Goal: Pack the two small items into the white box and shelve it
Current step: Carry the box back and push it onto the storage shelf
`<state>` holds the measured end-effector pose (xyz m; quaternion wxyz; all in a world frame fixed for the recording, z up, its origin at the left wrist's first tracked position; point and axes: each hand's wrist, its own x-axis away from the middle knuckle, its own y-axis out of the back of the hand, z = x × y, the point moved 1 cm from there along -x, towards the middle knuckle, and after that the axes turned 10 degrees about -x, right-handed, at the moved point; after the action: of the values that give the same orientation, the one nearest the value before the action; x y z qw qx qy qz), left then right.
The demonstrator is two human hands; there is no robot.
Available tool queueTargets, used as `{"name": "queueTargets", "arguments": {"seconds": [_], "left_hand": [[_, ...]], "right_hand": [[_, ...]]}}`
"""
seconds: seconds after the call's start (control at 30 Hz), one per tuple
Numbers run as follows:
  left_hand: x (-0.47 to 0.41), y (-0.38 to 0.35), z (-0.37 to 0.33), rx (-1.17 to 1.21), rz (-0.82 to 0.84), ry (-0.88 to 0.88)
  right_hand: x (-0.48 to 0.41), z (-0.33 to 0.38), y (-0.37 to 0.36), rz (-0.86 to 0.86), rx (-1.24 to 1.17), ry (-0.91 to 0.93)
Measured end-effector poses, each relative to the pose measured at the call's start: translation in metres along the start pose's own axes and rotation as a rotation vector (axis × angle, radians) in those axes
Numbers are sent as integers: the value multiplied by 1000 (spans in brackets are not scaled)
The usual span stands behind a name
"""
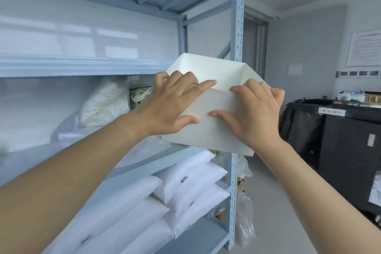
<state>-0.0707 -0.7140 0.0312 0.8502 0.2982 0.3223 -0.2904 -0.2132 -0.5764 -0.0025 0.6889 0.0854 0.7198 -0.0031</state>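
Hands first — both are on the white box (pixel 214 121), which is held up in the air at the front right corner of the pale blue shelving unit (pixel 237 27). The left hand (pixel 171 107) lies spread over the box's near left side, fingers (pixel 204 85) hooked over the top rim and thumb pressed flat against the front wall. The right hand (pixel 253 115) mirrors it on the near right side, fingertips curled over the rim, thumb on the front wall. Each grip is closed onto the box, neither wrapped fully round it.

The box is open at the top and tilted, its far edge higher than the near one; its base hangs just in front of the unit's corner post, and I cannot tell whether it touches the post. What lies inside is hidden by the front wall.

On the unit's middle shelf, left of the box, sits a bag of pale, lumpy material (pixel 103 103). On the shelf below the box, white padded packs (pixel 185 183) lie stacked and overlapping. Clear plastic wrapping (pixel 244 218) is bunched on the floor at the foot of the post. Well to the right of the unit stands a black cart (pixel 346 144) with a dark liner, and on the wall above it hangs a printed sheet (pixel 363 47).
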Motion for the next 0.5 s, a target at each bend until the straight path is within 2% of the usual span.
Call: {"name": "queueTargets", "arguments": {"seconds": [0.27,0.5], "left_hand": [[-42,-15,79,-161,-46,26],[-51,-32,138,-243,-86,52]], "right_hand": [[-83,-14,-61,-105,-96,67],[-122,-5,-120,-194,-139,89]]}}
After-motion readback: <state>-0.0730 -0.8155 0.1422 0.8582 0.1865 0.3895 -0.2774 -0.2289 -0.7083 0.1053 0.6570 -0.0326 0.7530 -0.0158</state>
